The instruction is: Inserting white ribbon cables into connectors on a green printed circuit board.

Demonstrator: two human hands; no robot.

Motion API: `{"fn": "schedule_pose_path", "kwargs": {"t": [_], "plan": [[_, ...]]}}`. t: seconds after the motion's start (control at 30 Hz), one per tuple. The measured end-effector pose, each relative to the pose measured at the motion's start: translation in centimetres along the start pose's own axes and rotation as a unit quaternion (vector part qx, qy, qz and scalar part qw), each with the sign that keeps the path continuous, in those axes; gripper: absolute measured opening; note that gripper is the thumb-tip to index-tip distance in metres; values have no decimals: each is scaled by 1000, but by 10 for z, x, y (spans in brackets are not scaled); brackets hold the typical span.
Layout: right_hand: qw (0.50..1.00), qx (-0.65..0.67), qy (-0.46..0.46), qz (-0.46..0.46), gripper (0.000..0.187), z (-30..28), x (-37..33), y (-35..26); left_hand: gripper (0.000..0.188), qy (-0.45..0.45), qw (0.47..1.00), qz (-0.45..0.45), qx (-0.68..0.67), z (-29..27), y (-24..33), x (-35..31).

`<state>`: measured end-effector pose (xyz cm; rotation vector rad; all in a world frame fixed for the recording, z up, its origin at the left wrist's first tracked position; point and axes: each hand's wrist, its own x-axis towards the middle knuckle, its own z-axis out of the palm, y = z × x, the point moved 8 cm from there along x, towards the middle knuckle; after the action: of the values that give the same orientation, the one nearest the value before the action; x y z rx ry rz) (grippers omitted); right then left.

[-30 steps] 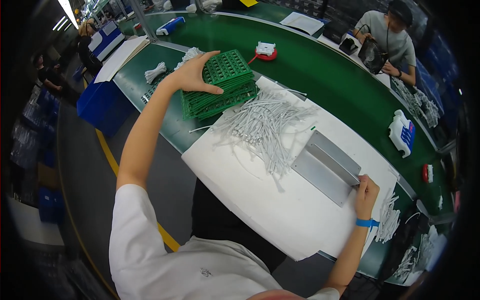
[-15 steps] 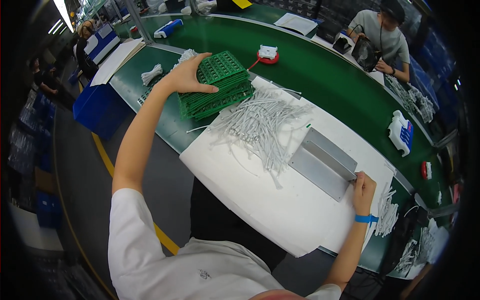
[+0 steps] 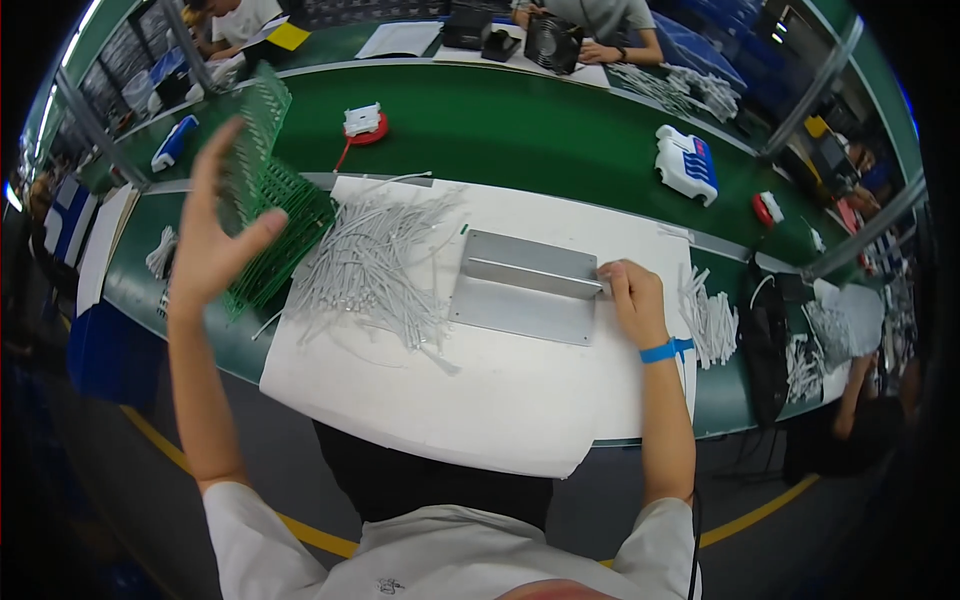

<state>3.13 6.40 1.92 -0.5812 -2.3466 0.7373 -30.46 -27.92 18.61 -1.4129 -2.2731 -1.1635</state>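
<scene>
With fingers and thumb spread wide, my left hand (image 3: 213, 235) grips a green circuit board panel (image 3: 264, 115), which stands tilted on edge and is smeared by motion. Right beneath it lies a stack of similar green panels (image 3: 290, 225), partly hidden by the hand. My right hand (image 3: 637, 300), with a blue band at the wrist, is closed at the right end of a grey metal bracket (image 3: 530, 310). Its fingers pinch the end of the upright flange. Between the stack and the bracket spreads a heap of white cables (image 3: 375, 265).
A white sheet (image 3: 440, 405) covers the near bench. More white cables (image 3: 708, 325) lie right of my right hand. Beyond runs a green conveyor belt (image 3: 520, 130) carrying a blue-and-white plastic case (image 3: 687, 165) and a red round piece (image 3: 368, 127). A person (image 3: 610, 30) works across it.
My left hand has raised a panel from the top of the stack and tipped it on edge. My right hand stays at the bracket's end. The view has swung to the right.
</scene>
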Motion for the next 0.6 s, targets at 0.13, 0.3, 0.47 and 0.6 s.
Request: {"fn": "schedule_pose_path", "kwargs": {"t": [0.13,0.3,0.47,0.6], "plan": [[995,29,68,-68,43,-20,-6,-19,96,-370,871,10,-324,140,55,-46],[948,168,124,-238,74,-21,-16,-72,84,-568,653,-37,-499,255,106,-108],[976,1,50,-211,31,9,-31,-55,83,-635,595,-52,-489,299,106,-97],[995,-26,6,-97,26,5,-42,-7,62,-325,730,-87,-594,285,84,-58]]}}
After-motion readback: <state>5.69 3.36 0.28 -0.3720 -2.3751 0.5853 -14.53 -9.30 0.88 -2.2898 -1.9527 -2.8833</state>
